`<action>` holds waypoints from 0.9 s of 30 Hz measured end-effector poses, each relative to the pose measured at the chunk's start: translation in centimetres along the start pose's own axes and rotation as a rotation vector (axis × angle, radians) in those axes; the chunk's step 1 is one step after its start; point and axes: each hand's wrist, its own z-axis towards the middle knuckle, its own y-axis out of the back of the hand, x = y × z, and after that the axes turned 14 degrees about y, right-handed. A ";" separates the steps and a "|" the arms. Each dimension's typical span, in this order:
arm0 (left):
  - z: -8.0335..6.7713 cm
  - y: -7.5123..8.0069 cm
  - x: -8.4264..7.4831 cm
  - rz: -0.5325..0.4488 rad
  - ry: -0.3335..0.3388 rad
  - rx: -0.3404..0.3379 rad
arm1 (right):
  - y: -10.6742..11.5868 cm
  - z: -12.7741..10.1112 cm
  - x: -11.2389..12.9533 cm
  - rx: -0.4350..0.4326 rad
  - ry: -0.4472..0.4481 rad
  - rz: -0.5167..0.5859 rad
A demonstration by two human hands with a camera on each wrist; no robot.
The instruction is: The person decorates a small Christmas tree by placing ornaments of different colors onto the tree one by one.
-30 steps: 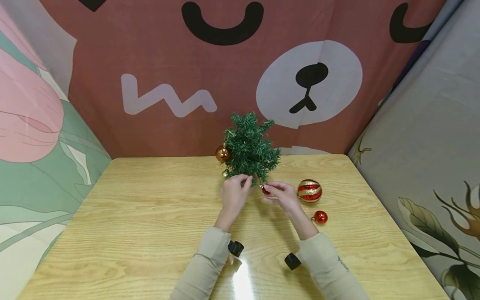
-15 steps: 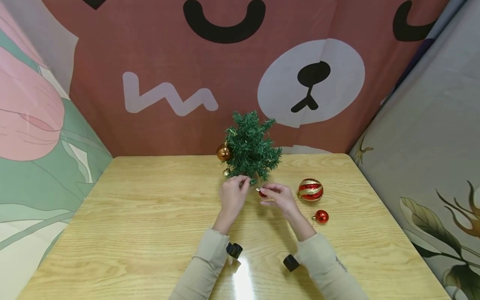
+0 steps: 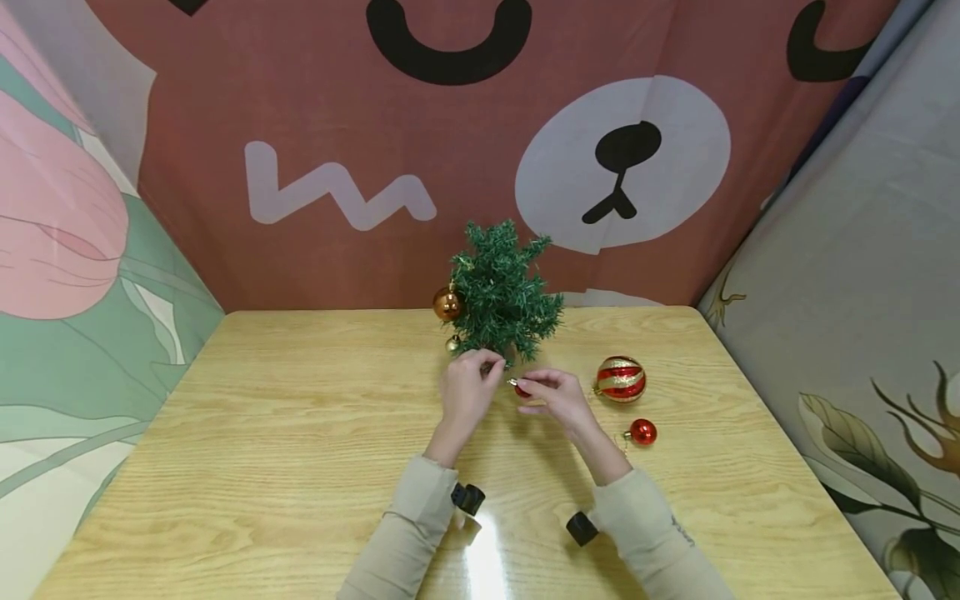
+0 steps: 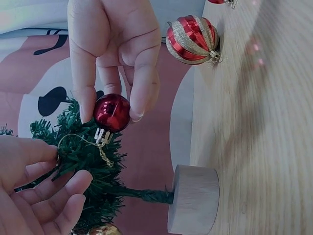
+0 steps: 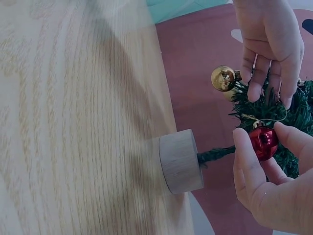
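A small green artificial tree (image 3: 501, 292) stands on a round wooden base (image 4: 193, 199) near the table's far edge. My right hand (image 3: 529, 390) pinches a small shiny red ball (image 4: 112, 112) between thumb and fingers, right against the lower branches. The ball's thin gold loop (image 4: 78, 140) lies over the foliage. My left hand (image 3: 486, 368) holds a lower branch between thumb and fingers, just left of the ball. A gold ball (image 3: 447, 304) and a smaller gold one (image 3: 452, 342) hang on the tree's left side.
On the wooden table (image 3: 262, 433), right of my hands, lie a larger red-and-gold striped ball (image 3: 621, 379) and another small red ball (image 3: 642, 431). Printed fabric walls (image 3: 337, 150) close in the table at the back and on both sides.
My right hand has carried the red ball slightly left, closer to the tree's lower branches. My left hand has stayed at the branch.
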 end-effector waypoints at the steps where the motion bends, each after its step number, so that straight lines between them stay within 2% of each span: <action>1: 0.0 0.0 0.0 0.000 -0.001 0.006 | 0.0 0.0 0.0 0.005 0.003 -0.004; 8: -0.3 -0.1 0.0 0.076 -0.019 0.045 | 0.2 -0.1 -0.3 0.024 0.027 -0.014; 13: -0.4 -0.4 -0.1 0.163 -0.026 0.010 | 0.2 -0.1 -0.2 0.038 0.036 -0.013; 21: -0.6 -0.7 -0.3 0.164 0.008 -0.026 | 0.0 0.0 -0.1 0.035 0.024 -0.022; 27: -0.7 -0.8 -0.1 0.180 -0.027 -0.039 | -0.1 0.0 -0.1 0.026 0.020 -0.025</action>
